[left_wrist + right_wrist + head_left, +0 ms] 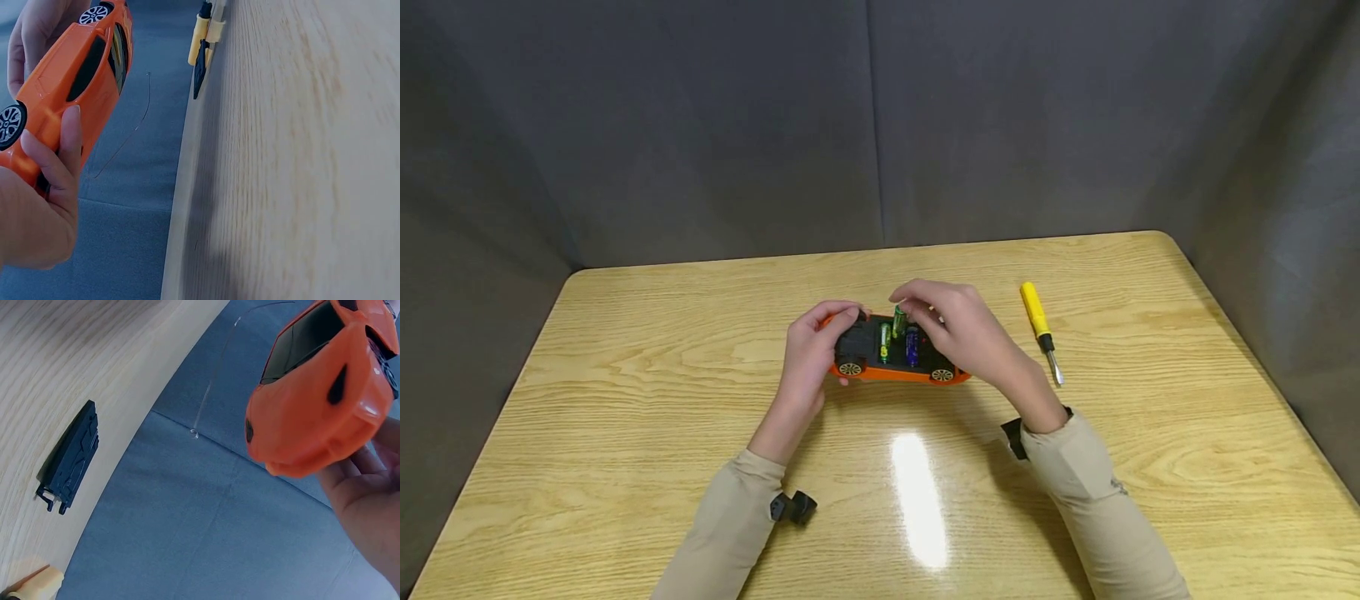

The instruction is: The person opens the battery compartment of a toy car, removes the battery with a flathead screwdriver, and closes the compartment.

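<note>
1. Head view: an orange toy car (898, 376), black underside up, is held over the bench (625, 417), nearer the far edge than the near one and about midway between the left and right edges.
2. The left hand (812, 342) grips the car's left end, thumb on the black underside.
3. The right hand (966, 329) is above the car's right end, its fingers pinching the top of a raised green battery (899, 322), which stands tilted up from the underside.
4. Just beside it, a green-and-yellow battery (885, 342) and a blue battery (912, 347) lie in the car, one to either side.
5. A yellow-handled screwdriver (1042, 329) lies toward the bench's right edge, handle to the far edge, metal tip to the near edge.
6. Left wrist view: the left hand's fingers press against the car's orange side; the right hand is partly hidden behind the car. Near the bench's far edge, a black panel (200, 70) overlaps the yellow handle.
7. Right wrist view: the panel lies beside the far edge, before grey-blue cloth (187, 506). The right hand's fingertips are hidden behind the car here.
</note>
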`<action>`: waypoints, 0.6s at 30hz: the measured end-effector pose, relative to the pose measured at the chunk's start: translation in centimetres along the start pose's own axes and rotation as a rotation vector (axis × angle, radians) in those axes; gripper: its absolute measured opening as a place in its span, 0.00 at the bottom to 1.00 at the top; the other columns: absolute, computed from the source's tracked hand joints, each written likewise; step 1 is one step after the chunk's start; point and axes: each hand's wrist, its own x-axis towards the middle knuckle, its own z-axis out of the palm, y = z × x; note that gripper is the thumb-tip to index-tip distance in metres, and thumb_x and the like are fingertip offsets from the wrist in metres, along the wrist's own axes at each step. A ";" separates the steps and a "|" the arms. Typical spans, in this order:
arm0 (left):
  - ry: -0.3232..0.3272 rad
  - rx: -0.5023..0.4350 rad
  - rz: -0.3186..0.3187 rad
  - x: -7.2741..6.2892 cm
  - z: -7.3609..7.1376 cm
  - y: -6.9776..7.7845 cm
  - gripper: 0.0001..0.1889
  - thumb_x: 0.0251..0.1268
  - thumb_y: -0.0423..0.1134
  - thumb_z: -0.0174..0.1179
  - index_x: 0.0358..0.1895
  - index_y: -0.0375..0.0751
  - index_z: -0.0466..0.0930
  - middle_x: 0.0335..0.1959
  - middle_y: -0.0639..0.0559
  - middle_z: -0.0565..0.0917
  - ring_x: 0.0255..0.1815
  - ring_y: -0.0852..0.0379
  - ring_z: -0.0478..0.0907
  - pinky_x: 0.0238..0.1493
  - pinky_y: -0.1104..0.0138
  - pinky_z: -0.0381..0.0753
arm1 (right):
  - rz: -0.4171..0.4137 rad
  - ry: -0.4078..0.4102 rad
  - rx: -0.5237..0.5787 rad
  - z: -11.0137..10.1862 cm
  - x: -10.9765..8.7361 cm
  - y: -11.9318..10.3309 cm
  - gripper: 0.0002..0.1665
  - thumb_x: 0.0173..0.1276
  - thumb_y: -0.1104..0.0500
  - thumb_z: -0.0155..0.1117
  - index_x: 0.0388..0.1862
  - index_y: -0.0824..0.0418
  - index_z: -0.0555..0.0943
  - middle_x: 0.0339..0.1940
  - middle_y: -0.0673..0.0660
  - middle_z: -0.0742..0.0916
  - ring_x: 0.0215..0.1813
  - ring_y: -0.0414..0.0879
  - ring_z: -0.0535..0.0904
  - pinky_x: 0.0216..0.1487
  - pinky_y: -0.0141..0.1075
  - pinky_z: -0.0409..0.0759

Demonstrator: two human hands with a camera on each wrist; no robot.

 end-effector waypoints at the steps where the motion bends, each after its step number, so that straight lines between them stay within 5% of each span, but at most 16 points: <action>1: -0.001 0.001 -0.001 0.0 0.0 0.0 0.12 0.74 0.39 0.61 0.51 0.34 0.85 0.45 0.46 0.86 0.25 0.52 0.82 0.08 0.71 0.72 | -0.002 0.004 -0.002 0.0 0.0 0.0 0.10 0.78 0.69 0.59 0.50 0.66 0.86 0.44 0.59 0.90 0.39 0.49 0.85 0.44 0.43 0.86; 9: -0.005 0.000 -0.007 0.0 0.1 0.1 0.13 0.75 0.40 0.61 0.51 0.34 0.85 0.48 0.43 0.85 0.26 0.51 0.83 0.09 0.71 0.72 | 0.057 -0.015 -0.056 0.1 -0.1 -0.1 0.16 0.76 0.75 0.52 0.53 0.68 0.85 0.48 0.63 0.89 0.45 0.54 0.86 0.51 0.48 0.86; 13: -0.013 -0.007 -0.010 -0.1 0.1 0.1 0.13 0.75 0.39 0.61 0.52 0.34 0.85 0.49 0.43 0.85 0.28 0.50 0.83 0.09 0.71 0.73 | 0.127 -0.017 -0.065 0.1 -0.1 -0.1 0.21 0.73 0.77 0.47 0.54 0.68 0.84 0.43 0.63 0.89 0.41 0.52 0.86 0.46 0.46 0.86; 18: -0.015 -0.004 -0.010 -0.1 0.3 0.1 0.12 0.74 0.39 0.61 0.51 0.33 0.85 0.47 0.45 0.86 0.30 0.50 0.84 0.09 0.71 0.73 | 0.193 -0.012 -0.003 0.1 -0.1 0.0 0.16 0.82 0.69 0.49 0.57 0.69 0.82 0.36 0.60 0.88 0.36 0.50 0.84 0.38 0.44 0.83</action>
